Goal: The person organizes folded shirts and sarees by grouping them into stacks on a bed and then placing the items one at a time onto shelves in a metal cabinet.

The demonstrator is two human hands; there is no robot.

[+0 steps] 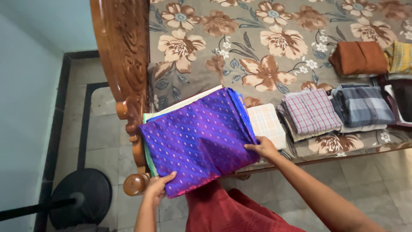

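Left hand (158,185), right hand (262,147) grip glossy purple dotted folded cloth (199,139) edges; checked folded shirts (310,111) at three o'clock on floral bedsheet (257,47).

Home bedroom: carved wooden bed (122,64), floral bedsheet (257,43)

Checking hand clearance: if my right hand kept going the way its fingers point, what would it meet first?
The right hand points left onto the folded purple cloth it already grips, so probably more of that cloth.
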